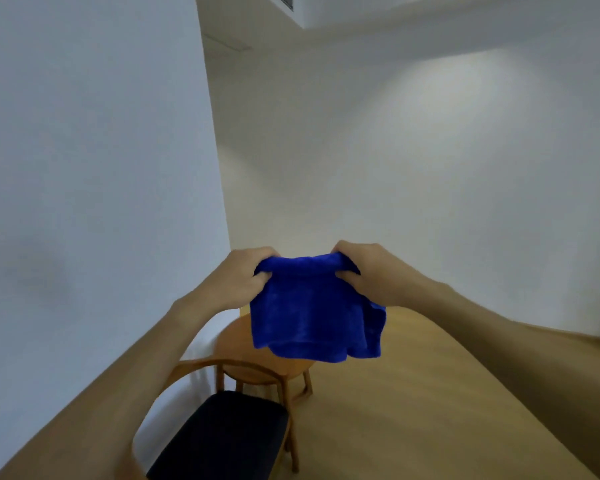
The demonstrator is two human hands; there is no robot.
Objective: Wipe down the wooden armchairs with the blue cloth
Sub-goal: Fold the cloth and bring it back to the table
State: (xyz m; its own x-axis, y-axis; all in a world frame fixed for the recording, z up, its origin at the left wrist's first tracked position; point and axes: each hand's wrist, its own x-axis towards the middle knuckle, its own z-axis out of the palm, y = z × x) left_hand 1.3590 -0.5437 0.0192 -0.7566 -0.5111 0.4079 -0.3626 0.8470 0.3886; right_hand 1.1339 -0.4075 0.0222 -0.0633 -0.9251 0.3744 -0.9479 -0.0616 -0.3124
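A blue cloth (309,313) hangs folded in the air in front of me. My left hand (238,278) grips its upper left corner and my right hand (368,271) grips its upper right corner, fingers curled round the fabric. Below, at the bottom of the view, stands a wooden armchair (187,368) with a curved wooden back rail and a black seat cushion (222,434). The cloth is held well above the chair and touches nothing else.
A small round wooden table (232,344) stands just beyond the armchair, partly hidden behind the cloth. A white wall (84,202) runs along the left, close to the chair. Wooden floor (430,393) stretches to the right.
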